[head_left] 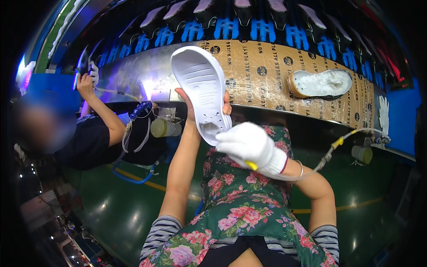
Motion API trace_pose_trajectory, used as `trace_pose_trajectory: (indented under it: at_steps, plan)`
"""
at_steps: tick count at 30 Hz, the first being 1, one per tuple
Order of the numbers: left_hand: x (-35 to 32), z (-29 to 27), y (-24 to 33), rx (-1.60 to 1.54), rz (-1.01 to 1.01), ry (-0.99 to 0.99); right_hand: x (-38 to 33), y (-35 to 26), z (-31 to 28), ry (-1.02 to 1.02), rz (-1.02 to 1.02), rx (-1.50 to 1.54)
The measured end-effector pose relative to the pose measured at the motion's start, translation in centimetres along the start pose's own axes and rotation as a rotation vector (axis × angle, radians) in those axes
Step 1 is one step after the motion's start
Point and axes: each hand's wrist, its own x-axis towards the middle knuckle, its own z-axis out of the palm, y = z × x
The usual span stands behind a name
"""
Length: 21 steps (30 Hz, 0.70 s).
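Observation:
My bare left hand (189, 107) is closed around the edges of a white shoe sole (198, 73), tilted up in front of me with its ribbed inner side toward me. The thumb shows at the left edge, fingertips at the right. My right hand (250, 144), in a white knitted glove, is closed at the sole's lower end. A dark bristly tip (209, 127) lies against the inside there and looks like a brush; its handle is hidden by the glove. A thin clear tube (284, 178) runs along the right wrist to this hand.
Printed brown cardboard (253, 66) covers the bench, bearing a second sole (322, 83) with whitish stuff inside. Shoe uppers stand on blue holders (227, 29) along the back. A co-worker's arm (104, 107) is at the left. A white glove (384, 113) hangs at the right.

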Motion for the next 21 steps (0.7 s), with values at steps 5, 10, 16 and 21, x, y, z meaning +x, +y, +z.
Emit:
trace_pose_trajectory:
  at_steps: [5,10,16,21]
  plan:
    - [0.0,-0.9,0.3,0.022,-0.144,-0.053,0.1,-1.2,0.2,-0.058,0.095,0.54]
    - [0.8,-1.3,1.1,0.102,-0.361,-0.084,-0.5,-0.1,0.7,-0.124,0.007,0.042]
    - [0.6,-1.2,1.6,0.192,-0.609,-0.026,-0.6,-0.5,0.3,-0.029,0.089,0.325]
    - [3.0,-1.6,2.7,0.652,-0.546,0.015,0.2,-0.3,0.8,-0.114,0.057,0.077]
